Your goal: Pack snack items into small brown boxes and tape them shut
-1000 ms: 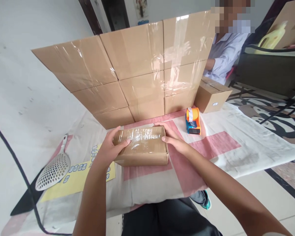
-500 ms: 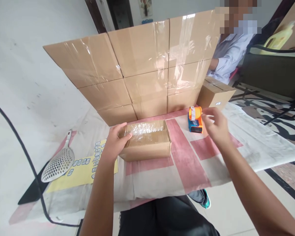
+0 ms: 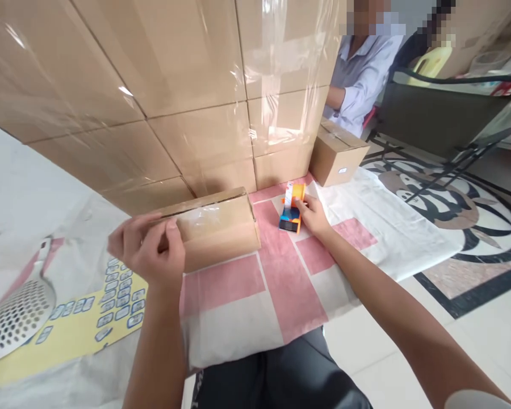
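Just in front of me a taped cardboard box (image 3: 221,230) lies on the cloth, clear tape shining on its top. My left hand (image 3: 151,250) is at the box's left end, fingers curled in towards the thumb. Whatever is between those fingers, if anything, is hidden. Right of the box stands an orange and blue tape dispenser (image 3: 290,218) with a roll of tape in it. The thumb and fingers of my right hand (image 3: 314,216) grip its right side.
Behind the box rises a wall of taped cardboard boxes (image 3: 196,68). Further right is a smaller box (image 3: 338,156) with a label. A white skimmer (image 3: 21,318) and a yellow sheet of stickers (image 3: 76,341) lie at left. A seated person (image 3: 361,74) and a dark chair (image 3: 434,108) are beyond the table.
My right hand has closed on the tape dispenser. My left hand has lifted its thumb from the box top and curled its fingers. The view has shifted, tilting downward and turning right.
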The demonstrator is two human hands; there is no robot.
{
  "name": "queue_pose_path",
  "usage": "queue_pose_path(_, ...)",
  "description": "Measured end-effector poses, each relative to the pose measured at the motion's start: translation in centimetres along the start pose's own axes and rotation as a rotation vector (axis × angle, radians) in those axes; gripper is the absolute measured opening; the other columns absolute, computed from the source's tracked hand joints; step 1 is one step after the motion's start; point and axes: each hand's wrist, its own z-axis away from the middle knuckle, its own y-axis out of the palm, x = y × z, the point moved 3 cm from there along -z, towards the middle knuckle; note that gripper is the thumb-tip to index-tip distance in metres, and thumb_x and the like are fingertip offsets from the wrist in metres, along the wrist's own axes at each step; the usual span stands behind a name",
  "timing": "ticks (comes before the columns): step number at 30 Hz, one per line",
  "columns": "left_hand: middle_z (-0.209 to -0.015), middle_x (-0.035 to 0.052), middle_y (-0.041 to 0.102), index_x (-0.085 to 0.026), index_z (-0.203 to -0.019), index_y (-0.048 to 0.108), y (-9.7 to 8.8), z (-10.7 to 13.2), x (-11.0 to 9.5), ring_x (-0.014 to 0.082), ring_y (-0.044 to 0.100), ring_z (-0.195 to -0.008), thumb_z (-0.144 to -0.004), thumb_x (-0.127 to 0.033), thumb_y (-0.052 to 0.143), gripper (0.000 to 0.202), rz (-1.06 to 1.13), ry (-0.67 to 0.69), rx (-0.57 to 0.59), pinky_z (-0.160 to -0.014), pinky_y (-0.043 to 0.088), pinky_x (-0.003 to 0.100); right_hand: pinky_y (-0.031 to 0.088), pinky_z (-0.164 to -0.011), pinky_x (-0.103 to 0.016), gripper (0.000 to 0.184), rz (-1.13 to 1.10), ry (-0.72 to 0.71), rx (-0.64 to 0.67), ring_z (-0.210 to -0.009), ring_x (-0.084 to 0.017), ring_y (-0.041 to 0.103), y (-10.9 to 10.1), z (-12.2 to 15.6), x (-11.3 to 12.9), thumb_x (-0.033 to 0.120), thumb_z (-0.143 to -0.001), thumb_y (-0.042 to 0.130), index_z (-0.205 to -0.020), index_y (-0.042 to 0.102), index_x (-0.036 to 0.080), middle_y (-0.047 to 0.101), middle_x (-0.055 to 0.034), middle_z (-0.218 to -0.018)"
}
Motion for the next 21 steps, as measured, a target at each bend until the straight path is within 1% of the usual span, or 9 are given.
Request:
queue_pose_path(2, -0.092, 0.0057, 0.074, -0.025, -0.088, 0.076, -0.2, 1.5, -2.6, 0.0282, 0.062, -0.098, -0.079, -0.017, 0.074, 0.012, 0.014, 0.246, -0.093, -0.089, 0.045, 0.047, 0.039, -0.063, -0.031, 0.052, 0.001, -0.037, 0.027, -0.067, -0.017, 0.049, 0.3, 0.3, 0.6, 0.068, -0.090, 0.045, -0.071, 0.053, 0.021, 0.054, -0.0020, -0.070)
queue_pose_path(5, -0.078, 0.0029, 0.069, -0.024, -0.097, 0.074, 1.0, 4.2, -7.7, 0.0189, 0.061, -0.073, -0.080, -0.016, 0.073, 0.019, 0.300, 0.463, 0.133, -0.071, 0.045, 0.036, 0.038, -0.065, -0.032, 0.052, 0.004, -0.123, 0.038, -0.066, -0.015, 0.047, 0.4, 1.2, 2.1, 0.066, -0.094, 0.047, -0.069, 0.051, 0.020, 0.051, -0.0015, -0.071)
queue_pose_path(7, -0.074, -0.0005, 0.066, -0.023, -0.109, 0.070, 2.4, 6.2, -10.5, 0.0130, 0.058, -0.062, -0.086, -0.015, 0.068, 0.024, 0.636, 0.333, 0.388, -0.062, 0.044, 0.029, 0.039, -0.066, -0.032, 0.051, -0.014, -0.216, 0.045, -0.067, -0.015, 0.048, 0.3, 2.2, 3.2, 0.062, -0.098, 0.047, -0.071, 0.054, 0.020, 0.052, -0.0018, -0.073)
queue_pose_path(9, -0.074, -0.0034, 0.063, -0.024, -0.127, 0.060, 4.2, 8.0, -12.3, 0.0092, 0.054, -0.056, -0.092, -0.018, 0.064, 0.035, 0.894, 0.008, 0.650, -0.056, 0.044, 0.023, 0.041, -0.067, -0.032, 0.048, -0.051, -0.309, 0.065, -0.071, -0.016, 0.051, 0.3, 3.4, 4.2, 0.057, -0.102, 0.045, -0.075, 0.057, 0.019, 0.055, -0.0030, -0.076)
queue_pose_path(11, -0.075, -0.0050, 0.061, -0.025, -0.138, 0.050, 5.9, 9.4, -12.8, 0.0079, 0.053, -0.056, -0.095, -0.026, 0.064, 0.045, 1.005, -0.361, 0.845, -0.055, 0.043, 0.020, 0.045, -0.069, -0.032, 0.046, -0.076, -0.383, 0.074, -0.073, -0.017, 0.055, 0.3, 4.5, 5.0, 0.055, -0.103, 0.044, -0.077, 0.060, 0.020, 0.058, -0.0033, -0.076)
queue_pose_path(13, -0.073, -0.0056, 0.058, -0.023, -0.132, 0.054, 7.0, 9.9, -12.6, 0.0084, 0.053, -0.059, -0.092, -0.033, 0.068, 0.044, 1.020, -0.615, 0.963, -0.056, 0.042, 0.020, 0.047, -0.070, -0.034, 0.046, -0.072, -0.456, 0.072, -0.072, -0.018, 0.056, 0.5, 5.3, 5.7, 0.055, -0.103, 0.046, -0.075, 0.060, 0.021, 0.057, -0.0028, -0.072)
queue_pose_path(15, -0.069, -0.0056, 0.055, -0.021, -0.117, 0.064, 7.6, 9.6, -12.1, 0.0085, 0.051, -0.059, -0.090, -0.033, 0.070, 0.031, 1.022, -0.683, 1.045, -0.056, 0.040, 0.021, 0.050, -0.071, -0.037, 0.047, -0.053, -0.512, 0.080, -0.071, -0.020, 0.057, 0.8, 5.7, 6.1, 0.056, -0.102, 0.048, -0.073, 0.060, 0.022, 0.055, -0.0026, -0.068)
queue_pose_path(17, -0.063, -0.0057, 0.053, -0.020, -0.105, 0.072, 7.8, 9.2, -11.8, 0.0081, 0.046, -0.055, -0.088, -0.032, 0.071, 0.021, 1.044, -0.658, 1.123, -0.055, 0.037, 0.022, 0.052, -0.072, -0.039, 0.046, -0.040, -0.541, 0.102, -0.072, -0.021, 0.060, 1.0, 6.0, 6.2, 0.057, -0.101, 0.049, -0.072, 0.062, 0.023, 0.056, -0.0031, -0.067)
queue_pose_path(21, -0.054, -0.0052, 0.047, -0.021, -0.098, 0.081, 7.6, 8.8, -11.6, 0.0082, 0.037, -0.050, -0.090, -0.034, 0.068, 0.020, 1.117, -0.667, 1.188, -0.049, 0.029, 0.024, 0.055, -0.076, -0.043, 0.045, -0.018, -0.531, 0.123, -0.078, -0.024, 0.065, 1.3, 6.4, 6.2, 0.057, -0.101, 0.050, -0.074, 0.065, 0.024, 0.060, -0.0044, -0.068)
